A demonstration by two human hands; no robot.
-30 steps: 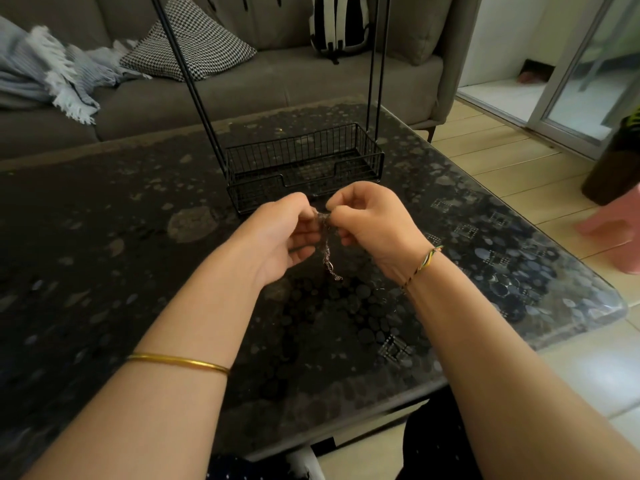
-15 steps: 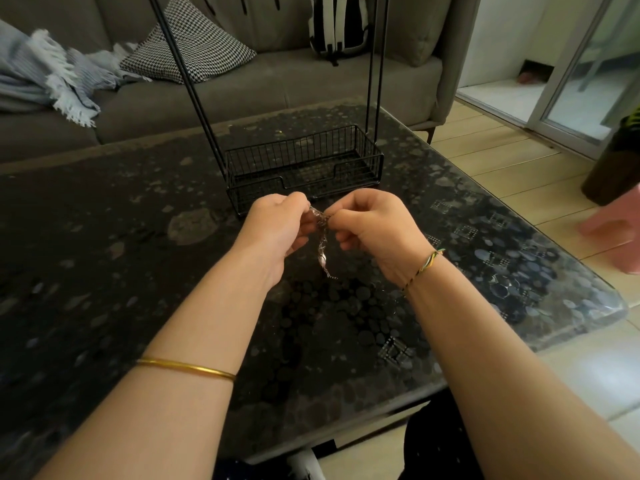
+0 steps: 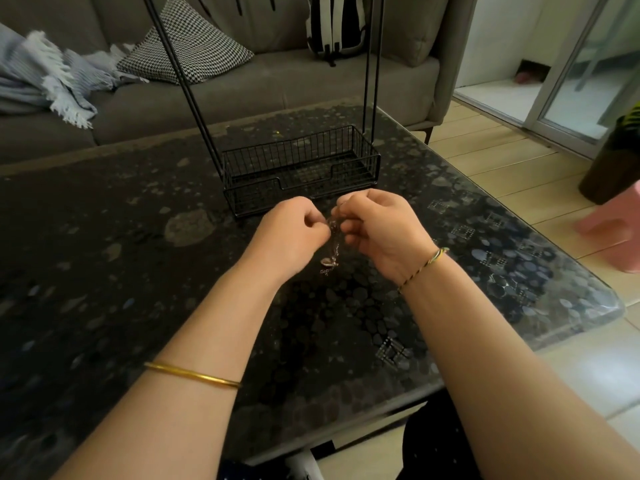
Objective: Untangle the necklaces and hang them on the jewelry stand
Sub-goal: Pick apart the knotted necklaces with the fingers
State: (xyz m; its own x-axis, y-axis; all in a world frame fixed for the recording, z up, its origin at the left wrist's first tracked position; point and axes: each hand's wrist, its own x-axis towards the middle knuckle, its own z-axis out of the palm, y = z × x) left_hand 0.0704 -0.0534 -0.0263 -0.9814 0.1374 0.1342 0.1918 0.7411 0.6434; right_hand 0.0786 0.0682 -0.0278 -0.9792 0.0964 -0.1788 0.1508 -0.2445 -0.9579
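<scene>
While left hand (image 3: 291, 233) and right hand (image 3: 377, 230) pinch thin silvery tangled necklace chains (image 3: 330, 252), they look light, limp, fragile; grip right beside the tangle.

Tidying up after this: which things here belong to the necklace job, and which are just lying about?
Job: tangled necklaces, jewelry stand, left hand, right hand.
Lying about: houndstooth cushion, fringed blanket, backpack, pink stool.
</scene>
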